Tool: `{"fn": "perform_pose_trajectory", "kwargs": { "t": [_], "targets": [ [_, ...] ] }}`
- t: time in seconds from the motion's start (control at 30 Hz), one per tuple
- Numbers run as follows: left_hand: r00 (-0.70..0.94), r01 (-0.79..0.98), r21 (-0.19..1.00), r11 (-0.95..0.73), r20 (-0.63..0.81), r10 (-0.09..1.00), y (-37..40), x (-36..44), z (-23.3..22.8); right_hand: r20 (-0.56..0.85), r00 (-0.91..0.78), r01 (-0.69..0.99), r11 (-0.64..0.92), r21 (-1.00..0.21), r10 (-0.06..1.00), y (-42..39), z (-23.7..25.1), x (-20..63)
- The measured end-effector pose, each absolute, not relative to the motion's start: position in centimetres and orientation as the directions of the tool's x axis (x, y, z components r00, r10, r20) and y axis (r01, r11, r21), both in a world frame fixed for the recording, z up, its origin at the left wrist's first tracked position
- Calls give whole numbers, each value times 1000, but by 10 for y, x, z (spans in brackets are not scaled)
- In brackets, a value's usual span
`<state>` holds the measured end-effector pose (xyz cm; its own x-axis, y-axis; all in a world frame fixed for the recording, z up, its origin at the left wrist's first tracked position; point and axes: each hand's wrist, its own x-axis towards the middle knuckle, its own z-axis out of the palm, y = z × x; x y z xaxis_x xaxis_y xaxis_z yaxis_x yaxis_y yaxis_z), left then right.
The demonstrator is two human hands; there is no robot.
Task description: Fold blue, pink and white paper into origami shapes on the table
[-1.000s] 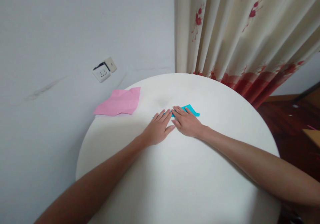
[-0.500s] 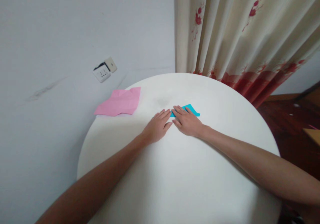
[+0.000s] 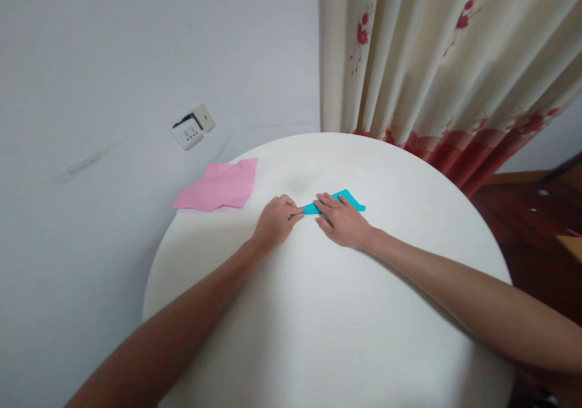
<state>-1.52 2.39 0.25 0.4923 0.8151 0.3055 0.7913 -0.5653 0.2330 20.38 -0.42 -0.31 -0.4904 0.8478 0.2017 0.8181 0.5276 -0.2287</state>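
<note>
A small folded blue paper (image 3: 346, 200) lies near the middle of the round white table (image 3: 327, 323). My right hand (image 3: 343, 221) lies flat on it with fingers spread, covering most of it. My left hand (image 3: 275, 221) sits just to its left with fingers curled, and the thumb and forefinger pinch the paper's left tip. A creased pink paper (image 3: 218, 185) rests at the table's far left edge, away from both hands.
A pale wall with a tilted socket plate (image 3: 191, 127) stands behind the table on the left. A cream curtain (image 3: 436, 62) with red print hangs behind on the right. Dark wooden floor (image 3: 522, 214) shows at the right.
My left hand went from lying flat beside the right hand to curling its fingers and pinching the blue paper's left tip. My right hand has stayed pressed on the paper.
</note>
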Motion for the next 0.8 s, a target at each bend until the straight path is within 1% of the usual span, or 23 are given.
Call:
{"fn": "perform_pose_trajectory", "kwargs": {
  "t": [0.17,0.33,0.5,0.57,0.63,0.7,0.8],
  "targets": [
    [494,760,295,-579,317,810,23,-13,3,216,-491,807,534,-250,844,-4,-1,205],
    [475,738,388,-552,283,833,24,-10,4,258,-500,786,558,-265,827,-2,-1,206],
    [462,715,427,-553,305,833,25,-9,4,362,-487,760,590,-272,795,-8,7,203],
    [452,711,437,-551,317,834,26,-8,3,409,-498,740,621,-258,764,-14,12,199],
    [439,704,452,-547,329,836,28,-8,1,428,-521,726,647,-234,739,-20,15,195],
    [428,696,468,-544,338,838,30,-8,-1,417,-542,730,655,-197,730,-24,16,191],
    [433,691,475,-545,332,838,33,-9,-3,378,-550,763,632,-134,744,-26,11,189]
  ]
}}
